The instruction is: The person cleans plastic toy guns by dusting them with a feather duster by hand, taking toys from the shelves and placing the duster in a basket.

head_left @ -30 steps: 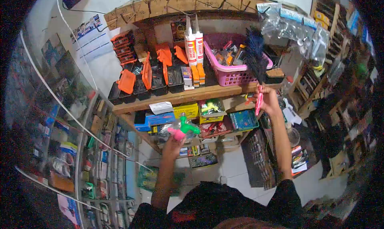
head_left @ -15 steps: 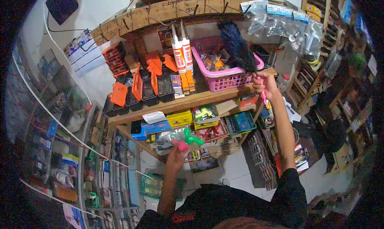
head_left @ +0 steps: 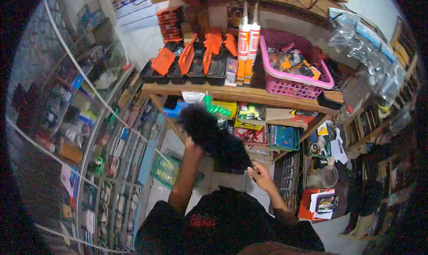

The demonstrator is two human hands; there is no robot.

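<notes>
My right hand (head_left: 262, 174) is closed round the handle end of a black, fluffy duster (head_left: 218, 141), held low in front of my body. The duster's bristles slant up to the left and cover most of my left hand (head_left: 191, 146). Just past the bristles a bright green plastic piece (head_left: 216, 107), tap-like in shape, sticks out from the left hand's grip. The left fingers and the pink piece held with it are hidden behind the duster.
On the wooden shelf (head_left: 249, 94) stand a pink basket (head_left: 298, 86) of small packets, two sealant tubes (head_left: 248, 41) and black bins with orange lids (head_left: 162, 61). Below are boxes and a teal basket (head_left: 285, 138). A glass case (head_left: 89, 134) lines the left; hanging packs (head_left: 370, 45) are at right.
My right hand has brought the duster from the pink basket down and left, across my left hand. The green piece has risen slightly in view. The camera view has shifted too.
</notes>
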